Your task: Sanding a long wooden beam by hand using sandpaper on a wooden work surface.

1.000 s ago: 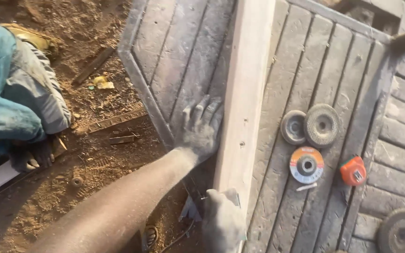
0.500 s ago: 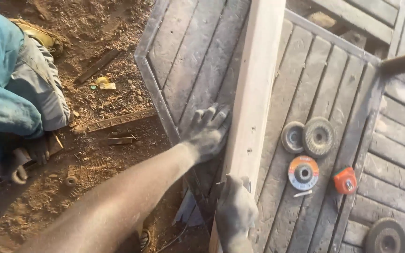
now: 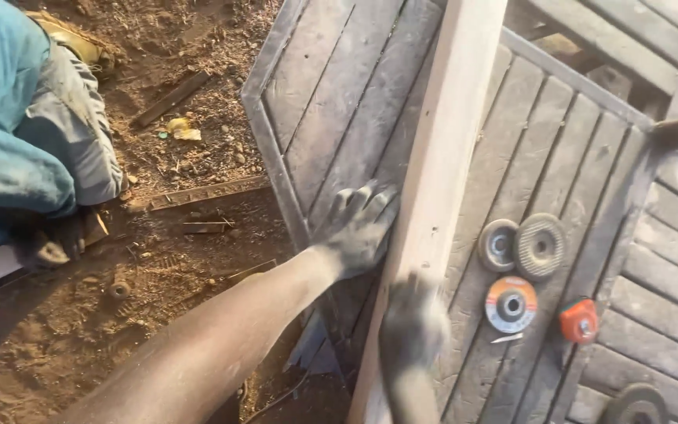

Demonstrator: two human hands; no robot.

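Note:
A long pale wooden beam lies across a grey slatted metal panel. My left hand, dusty grey, rests flat with fingers spread against the beam's left edge. My right hand, blurred, sits on the beam's near end; whether its fingers grip the beam is unclear.
Two grey grinding discs, an orange-labelled disc and a small orange tape measure lie on the panel right of the beam. Another disc is at the bottom right. A crouching person in blue is at left on bare earth.
The view has shifted, so the beam and panel sit further right. My right hand has moved up along the beam. My left hand stays against the beam's edge.

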